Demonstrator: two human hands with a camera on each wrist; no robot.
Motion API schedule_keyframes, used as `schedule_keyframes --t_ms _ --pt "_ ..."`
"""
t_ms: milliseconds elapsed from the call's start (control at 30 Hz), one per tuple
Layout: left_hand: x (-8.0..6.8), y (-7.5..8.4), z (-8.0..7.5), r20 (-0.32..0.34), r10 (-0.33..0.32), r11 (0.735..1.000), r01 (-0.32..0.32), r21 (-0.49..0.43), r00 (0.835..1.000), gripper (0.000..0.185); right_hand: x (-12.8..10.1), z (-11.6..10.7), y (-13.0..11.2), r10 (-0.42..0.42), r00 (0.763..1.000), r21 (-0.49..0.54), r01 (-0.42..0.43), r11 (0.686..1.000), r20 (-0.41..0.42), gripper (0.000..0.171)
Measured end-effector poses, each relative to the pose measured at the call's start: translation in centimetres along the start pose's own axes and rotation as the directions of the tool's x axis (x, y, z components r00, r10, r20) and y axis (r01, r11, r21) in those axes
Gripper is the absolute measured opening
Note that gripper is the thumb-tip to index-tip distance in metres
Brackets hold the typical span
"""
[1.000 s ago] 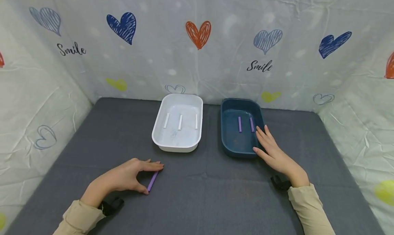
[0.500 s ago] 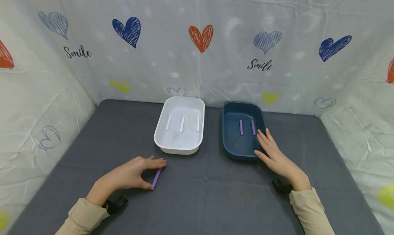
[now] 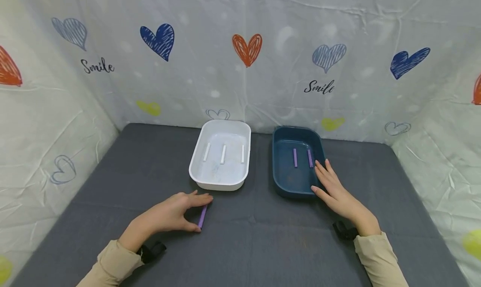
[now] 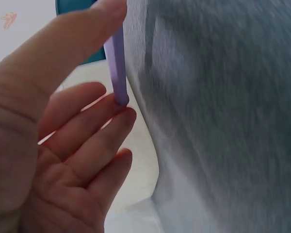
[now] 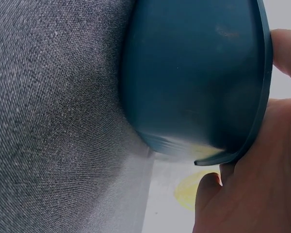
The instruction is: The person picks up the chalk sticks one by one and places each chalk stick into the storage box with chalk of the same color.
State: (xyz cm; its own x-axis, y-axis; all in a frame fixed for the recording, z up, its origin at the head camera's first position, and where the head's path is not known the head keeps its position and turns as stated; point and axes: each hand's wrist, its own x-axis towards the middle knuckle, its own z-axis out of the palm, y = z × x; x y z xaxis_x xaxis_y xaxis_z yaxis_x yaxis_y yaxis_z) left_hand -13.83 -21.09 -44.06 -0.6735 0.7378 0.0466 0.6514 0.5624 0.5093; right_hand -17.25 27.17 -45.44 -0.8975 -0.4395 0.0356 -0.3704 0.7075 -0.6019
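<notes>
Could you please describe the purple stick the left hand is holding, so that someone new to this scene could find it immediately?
Start at the white tray in the middle of the grey table. Just in front of its near edge, the left hand pinches a purple stick lying on the cloth. The two other purple sticks lie inside the dark blue tray; this is the only stick outside a tray.

A slim purple stick (image 3: 203, 216) lies flat on the grey cloth, pinched at both ends between thumb and fingertips. The dark blue tray (image 3: 282, 182) stands upright under straight fingers laid on its right rim, two purple sticks (image 3: 295, 157) lying parallel inside, just beyond the fingertips.
</notes>
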Motion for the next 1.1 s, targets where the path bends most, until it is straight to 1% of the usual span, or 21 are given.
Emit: schedule_keyframes --t_ms 233,333,433,567,667,767,933,1100 --pt "1.5 0.7 1.0 -0.017 0.009 0.999 -0.008 0.043 1.000 0.075 -0.1 0.0 0.0 -0.001 1.000 -0.004 0.001 1.000 -0.003 0.073" --pt "2.1 1.1 1.4 -0.023 0.014 0.999 -0.013 0.040 1.000 0.076 -0.1 0.1 0.0 0.000 1.000 -0.005 0.000 1.000 -0.003 0.073" --pt "2.7 1.5 1.7 -0.036 0.010 1.000 -0.009 0.015 0.999 0.076 -0.1 0.0 -0.1 -0.001 1.000 -0.002 0.001 1.000 -0.006 0.073" --pt "3.5 1.9 1.9 -0.061 -0.017 1.000 0.015 -0.021 0.998 0.076 -0.1 0.0 -0.2 -0.001 1.000 0.000 0.001 1.000 -0.010 0.073" --pt "4.1 2.4 2.1 -0.079 -0.038 0.999 0.036 -0.026 0.996 0.075 0.0 0.0 -0.2 0.000 1.000 -0.001 0.000 1.000 -0.008 0.073" --pt "4.7 2.8 2.4 -0.095 -0.043 0.999 0.040 -0.034 0.995 0.075 0.0 -0.1 -0.2 0.001 1.000 -0.003 -0.001 1.000 -0.009 0.073" --pt "5.6 3.8 2.8 -0.090 -0.051 0.996 0.044 -0.077 0.995 0.075 0.1 0.0 -0.2 -0.001 1.000 -0.001 0.001 1.000 -0.006 0.073" --pt "6.4 4.7 3.2 -0.078 -0.037 0.994 0.029 -0.106 0.996 0.073 0.1 0.0 -0.1 -0.005 1.000 0.001 0.005 1.000 -0.008 0.073"
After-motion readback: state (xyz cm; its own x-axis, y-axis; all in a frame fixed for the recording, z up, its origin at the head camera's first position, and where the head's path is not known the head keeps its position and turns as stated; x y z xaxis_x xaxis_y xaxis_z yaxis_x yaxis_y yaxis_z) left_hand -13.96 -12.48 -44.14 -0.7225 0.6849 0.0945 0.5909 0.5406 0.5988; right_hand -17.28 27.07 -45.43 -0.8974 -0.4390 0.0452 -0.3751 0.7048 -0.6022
